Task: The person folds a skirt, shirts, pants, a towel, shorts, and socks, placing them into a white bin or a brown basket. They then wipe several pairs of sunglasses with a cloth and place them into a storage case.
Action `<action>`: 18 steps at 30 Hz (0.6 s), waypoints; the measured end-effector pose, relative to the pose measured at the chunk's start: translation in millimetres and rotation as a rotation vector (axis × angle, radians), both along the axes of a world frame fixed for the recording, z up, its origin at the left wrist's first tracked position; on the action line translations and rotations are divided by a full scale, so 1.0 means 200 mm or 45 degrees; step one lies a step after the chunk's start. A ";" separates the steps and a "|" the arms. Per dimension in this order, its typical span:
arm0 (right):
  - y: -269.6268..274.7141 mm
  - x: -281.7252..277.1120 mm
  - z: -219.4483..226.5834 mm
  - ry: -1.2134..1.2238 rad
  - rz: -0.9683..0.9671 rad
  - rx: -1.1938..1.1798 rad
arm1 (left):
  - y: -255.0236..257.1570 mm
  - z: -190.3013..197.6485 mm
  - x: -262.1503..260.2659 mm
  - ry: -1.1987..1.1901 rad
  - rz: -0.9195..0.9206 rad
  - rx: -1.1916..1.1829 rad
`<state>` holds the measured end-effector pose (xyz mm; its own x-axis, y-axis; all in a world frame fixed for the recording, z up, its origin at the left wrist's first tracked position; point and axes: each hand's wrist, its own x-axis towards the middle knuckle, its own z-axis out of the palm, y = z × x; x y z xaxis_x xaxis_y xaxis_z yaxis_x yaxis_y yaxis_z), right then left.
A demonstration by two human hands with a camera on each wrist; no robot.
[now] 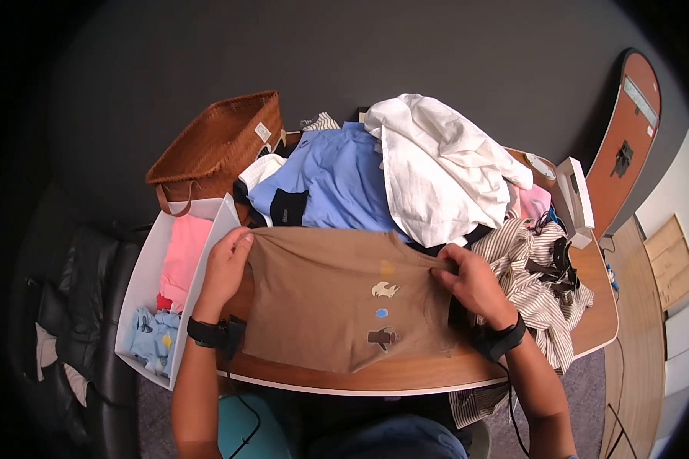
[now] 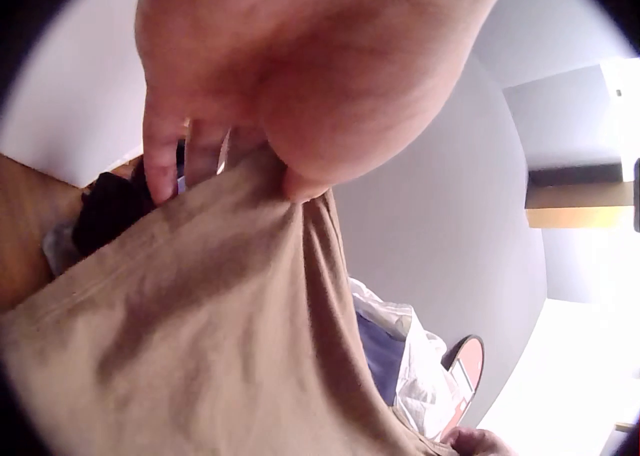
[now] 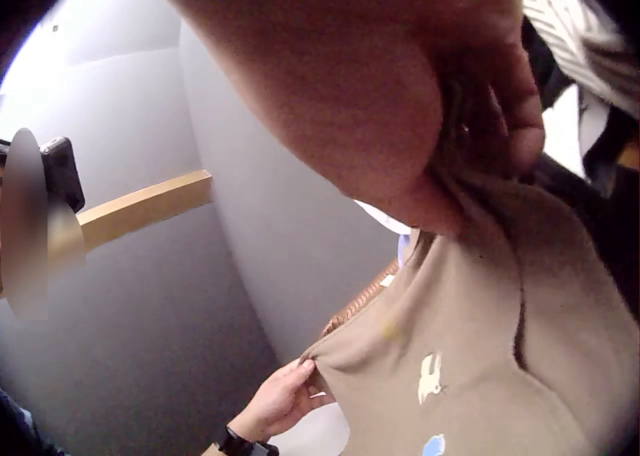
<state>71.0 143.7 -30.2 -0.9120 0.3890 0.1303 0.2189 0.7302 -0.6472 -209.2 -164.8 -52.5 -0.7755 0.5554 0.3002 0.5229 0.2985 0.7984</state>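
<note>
A brown T-shirt (image 1: 314,298) with small printed pictures, among them a pale animal and a blue dot, is stretched out above the front of the table. My left hand (image 1: 226,264) pinches its upper left corner between thumb and fingers. At the upper right, my right hand (image 1: 475,284) grips a bunched part of the cloth. In the left wrist view the left thumb presses the edge of the T-shirt (image 2: 200,316), and folds run down from there. The right wrist view shows the T-shirt (image 3: 470,306) hanging from the right hand, with a seam near the grip.
Behind the T-shirt lie a blue garment (image 1: 344,176), a white shirt (image 1: 444,168) and a striped garment (image 1: 528,283) on the wooden table (image 1: 298,371). At left stand a white box (image 1: 142,268) holding folded pink and light blue clothes, and a brown woven basket (image 1: 214,145).
</note>
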 end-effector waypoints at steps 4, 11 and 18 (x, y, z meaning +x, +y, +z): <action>0.00 0.02 0.04 0.109 0.074 0.036 | -0.06 0.07 0.08 0.037 0.022 0.012; -0.04 0.23 -0.03 0.128 0.640 0.055 | -0.32 0.10 0.36 0.337 -0.032 -0.211; -0.13 0.30 -0.08 -0.294 0.715 -0.207 | -0.46 -0.03 0.42 0.167 -0.279 -0.684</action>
